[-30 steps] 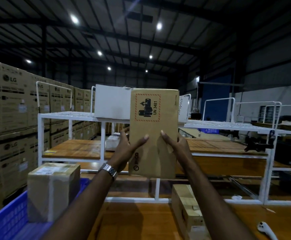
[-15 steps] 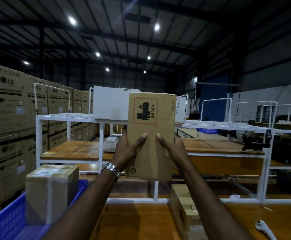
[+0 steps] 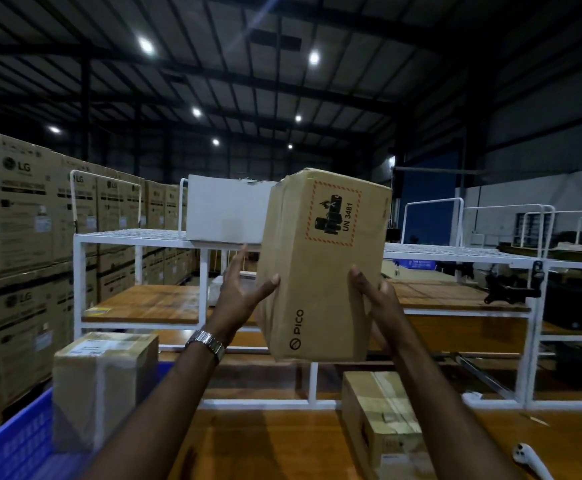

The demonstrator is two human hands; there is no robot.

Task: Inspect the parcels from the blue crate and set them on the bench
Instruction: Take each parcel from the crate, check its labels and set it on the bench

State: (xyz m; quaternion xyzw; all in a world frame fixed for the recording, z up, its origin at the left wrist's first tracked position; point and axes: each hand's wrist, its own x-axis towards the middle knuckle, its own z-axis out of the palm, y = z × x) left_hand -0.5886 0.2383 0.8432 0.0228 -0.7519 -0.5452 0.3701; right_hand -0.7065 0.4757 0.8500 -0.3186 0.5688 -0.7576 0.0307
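1. Cardboard parcel (image 3: 320,268), marked PICO and UN 3481, is lifted upright and slightly tilted at eye level, likely so its faces can be checked.
2. Left hand (image 3: 244,289) and right hand (image 3: 374,292) press its sides with fingers fairly straight.
3. Blue crate (image 3: 15,441), near left, holds another parcel (image 3: 102,386).
4. Wooden bench (image 3: 275,445) below carries a taped box (image 3: 383,420).
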